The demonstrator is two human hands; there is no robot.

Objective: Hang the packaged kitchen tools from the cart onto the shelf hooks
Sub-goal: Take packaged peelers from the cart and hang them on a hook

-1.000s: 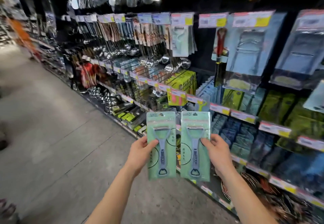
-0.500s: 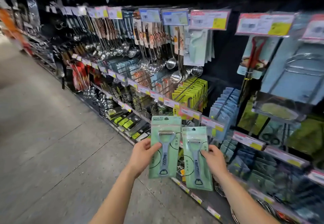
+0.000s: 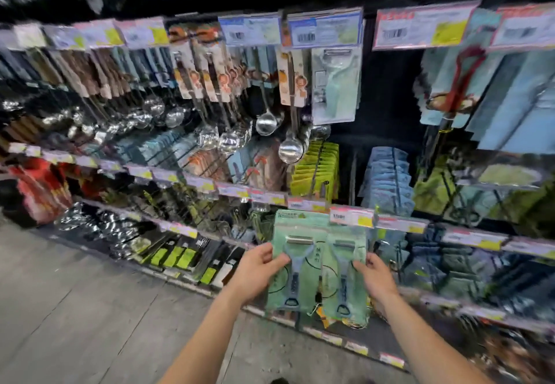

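Note:
Two green carded peelers are held side by side in front of the lower shelf rail. My left hand (image 3: 258, 269) pinches the left peeler pack (image 3: 295, 263) at its left edge. My right hand (image 3: 375, 275) grips the right peeler pack (image 3: 345, 278) at its right edge; its top is partly behind a price tag (image 3: 351, 217). A matching peeler pack (image 3: 335, 86) hangs from a hook high on the shelf wall, under a blue-edged price label (image 3: 326, 31). The cart is out of view.
Ladles and spoons (image 3: 264, 119) hang to the left of the hanging peeler. Yellow-green packs (image 3: 315, 170) and blue packs (image 3: 387, 179) fill the hooks above my hands. Blue carded tools (image 3: 486, 89) hang at the right. The grey aisle floor (image 3: 90, 308) lies to the left.
I have come closer to the shelf and the view has turned right. Both peeler packs have moved nearer the lower rail, the right pack's top now behind a price tag.

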